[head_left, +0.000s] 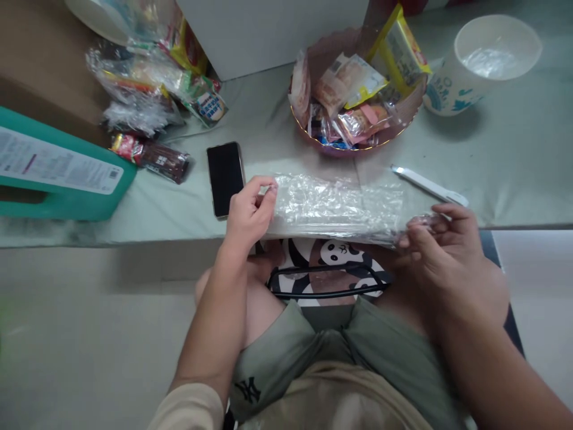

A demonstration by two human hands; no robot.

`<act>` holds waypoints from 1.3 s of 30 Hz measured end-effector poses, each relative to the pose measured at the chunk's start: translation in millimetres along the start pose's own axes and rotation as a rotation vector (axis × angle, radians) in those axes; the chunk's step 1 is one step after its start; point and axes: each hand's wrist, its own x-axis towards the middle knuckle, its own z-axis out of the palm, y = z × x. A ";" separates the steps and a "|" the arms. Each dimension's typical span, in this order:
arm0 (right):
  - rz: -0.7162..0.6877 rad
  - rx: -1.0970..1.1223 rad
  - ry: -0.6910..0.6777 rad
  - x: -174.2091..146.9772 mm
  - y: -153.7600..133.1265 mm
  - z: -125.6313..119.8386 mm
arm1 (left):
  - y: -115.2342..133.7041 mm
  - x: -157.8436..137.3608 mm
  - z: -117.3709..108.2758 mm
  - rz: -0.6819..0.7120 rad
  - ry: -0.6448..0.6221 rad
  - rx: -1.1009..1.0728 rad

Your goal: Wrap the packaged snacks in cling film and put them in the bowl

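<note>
A clear, crinkled plastic bag [335, 203] stretches between my two hands at the front edge of the table. My left hand [253, 209] pinches its left end between thumb and finger. At the other end my right hand [441, 239] has its fingers closed on the bag's right end, where the film is bunched up. A black phone [225, 179] lies face up just left of my left hand. Beyond my right hand rests a white utility knife [430, 185], apart from the fingers.
A pink bowl [380, 143] holds several packaged snacks. Right of it stands a white paper cup [447, 89] with clear plastic inside. Snack packets [138, 89] pile up at the left beside a teal box [102, 197]. A panda-print bag [308, 251] sits below the table edge.
</note>
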 end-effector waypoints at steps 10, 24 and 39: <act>0.041 -0.209 0.017 6.0 14.6 8.4 | -2.3 3.2 -8.0 -0.208 -0.049 -0.355; -0.057 -0.555 -0.044 7.2 11.5 5.2 | 3.0 -2.6 -5.3 -0.103 -0.013 0.241; -0.270 -0.685 -0.028 12.5 20.5 2.2 | -5.7 -9.3 -2.3 -0.008 0.008 0.536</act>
